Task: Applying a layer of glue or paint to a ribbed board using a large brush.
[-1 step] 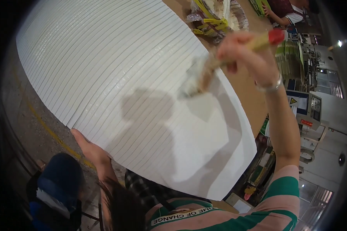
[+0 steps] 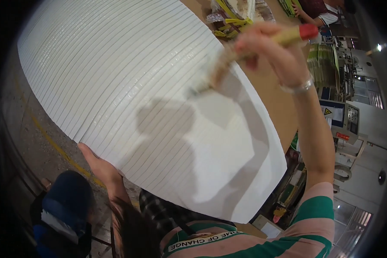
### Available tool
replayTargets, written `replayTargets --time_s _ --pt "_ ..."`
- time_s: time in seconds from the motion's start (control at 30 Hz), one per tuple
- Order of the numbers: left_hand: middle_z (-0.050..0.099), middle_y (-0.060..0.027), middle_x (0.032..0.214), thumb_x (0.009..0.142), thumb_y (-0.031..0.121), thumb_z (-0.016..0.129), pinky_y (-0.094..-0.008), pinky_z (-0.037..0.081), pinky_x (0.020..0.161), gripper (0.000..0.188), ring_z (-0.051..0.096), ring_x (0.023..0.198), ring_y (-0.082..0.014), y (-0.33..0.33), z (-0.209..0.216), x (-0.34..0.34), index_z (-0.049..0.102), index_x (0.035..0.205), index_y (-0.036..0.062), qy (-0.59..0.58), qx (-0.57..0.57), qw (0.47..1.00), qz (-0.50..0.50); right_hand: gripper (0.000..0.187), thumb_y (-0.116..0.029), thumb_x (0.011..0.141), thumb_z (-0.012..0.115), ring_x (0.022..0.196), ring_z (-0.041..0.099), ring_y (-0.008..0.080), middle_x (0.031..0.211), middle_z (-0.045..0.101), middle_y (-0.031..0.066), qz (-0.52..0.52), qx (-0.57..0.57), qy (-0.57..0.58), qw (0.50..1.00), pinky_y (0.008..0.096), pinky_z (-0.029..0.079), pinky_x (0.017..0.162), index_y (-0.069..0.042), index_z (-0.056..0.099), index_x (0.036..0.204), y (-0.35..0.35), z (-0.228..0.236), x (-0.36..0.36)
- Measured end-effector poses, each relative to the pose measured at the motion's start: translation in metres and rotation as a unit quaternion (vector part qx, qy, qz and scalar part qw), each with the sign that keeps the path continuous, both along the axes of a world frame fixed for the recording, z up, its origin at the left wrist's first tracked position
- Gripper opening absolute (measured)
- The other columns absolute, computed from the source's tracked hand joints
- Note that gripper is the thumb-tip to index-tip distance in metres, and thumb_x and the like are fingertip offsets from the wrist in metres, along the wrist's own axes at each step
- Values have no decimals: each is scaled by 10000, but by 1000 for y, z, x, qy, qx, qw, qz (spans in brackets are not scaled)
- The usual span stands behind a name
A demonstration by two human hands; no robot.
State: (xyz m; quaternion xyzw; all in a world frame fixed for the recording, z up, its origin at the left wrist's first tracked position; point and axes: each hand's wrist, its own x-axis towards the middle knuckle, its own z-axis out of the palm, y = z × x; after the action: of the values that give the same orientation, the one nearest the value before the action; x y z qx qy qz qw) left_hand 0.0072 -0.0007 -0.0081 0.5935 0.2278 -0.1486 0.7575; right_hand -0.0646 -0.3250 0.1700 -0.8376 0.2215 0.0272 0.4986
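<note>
A broad fan of overlapping white paper sheets (image 2: 129,56) spreads before me, with many edges showing as stepped lines. Its surface has wet-looking, shiny streaks. My right hand (image 2: 273,53) is closed around the wooden handle of a flat brush (image 2: 221,71), whose handle end is red. The pale bristles, smeared by motion, are over the sheets right of the middle; I cannot tell whether they touch. My left hand (image 2: 99,165) lies against the near left edge of the sheets, one digit stretched along it. Its other fingers are hidden.
Brown board (image 2: 284,114) lies beneath and beyond the sheets. Plastic wrapping with yellow straps (image 2: 232,19) lies at the far edge. A person in a dark blue cap (image 2: 69,202) is at lower left; another person's hand (image 2: 299,10) touches green sheets at upper right. A control box (image 2: 348,118) stands right.
My right hand and the brush have moved a little to the left and away from me across the sheets. My left hand and the sheets stay in place.
</note>
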Motion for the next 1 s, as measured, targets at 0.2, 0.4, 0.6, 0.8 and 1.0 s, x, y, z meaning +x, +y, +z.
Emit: replayTargets --time_s 0.2,0.4,0.6,0.8,1.0 --pt "393 -168 1365 979 466 305 -317 265 1030 641 404 1208 -261 10 -13 0 315 1367 -45 -39 52 997 -42 192 -166 809 612 505 562 89 626 597 20 -3 25 51 998 227 453 467 -14 608 692 -3 -28 -47" --pt "384 -167 1377 973 463 340 -311 264 1040 653 413 1206 -257 7 -12 2 311 1367 -58 -29 73 997 -18 188 -149 856 555 573 582 110 737 619 57 8 -2 23 1000 228 462 519 10 602 767 2 7 -50" --pt "370 -164 1390 971 452 355 -313 251 1048 652 384 1239 -262 7 -15 5 304 1372 -60 -51 70 996 -25 164 -141 807 596 538 555 74 649 590 21 -8 44 62 997 209 438 479 -23 591 692 4 -24 -89" --pt "361 -166 1399 972 445 354 -308 243 1054 649 378 1245 -261 9 -8 7 299 1377 -59 -72 82 994 -19 149 -128 788 598 510 532 71 605 559 10 -30 14 8 999 210 417 454 -28 581 678 16 9 -94" --pt "353 -167 1407 973 448 343 -313 237 1061 655 373 1253 -264 12 -14 9 285 1385 -58 -63 68 995 -28 169 -136 781 606 492 524 80 596 564 18 -59 42 62 995 228 417 449 -27 574 656 9 -23 -107"
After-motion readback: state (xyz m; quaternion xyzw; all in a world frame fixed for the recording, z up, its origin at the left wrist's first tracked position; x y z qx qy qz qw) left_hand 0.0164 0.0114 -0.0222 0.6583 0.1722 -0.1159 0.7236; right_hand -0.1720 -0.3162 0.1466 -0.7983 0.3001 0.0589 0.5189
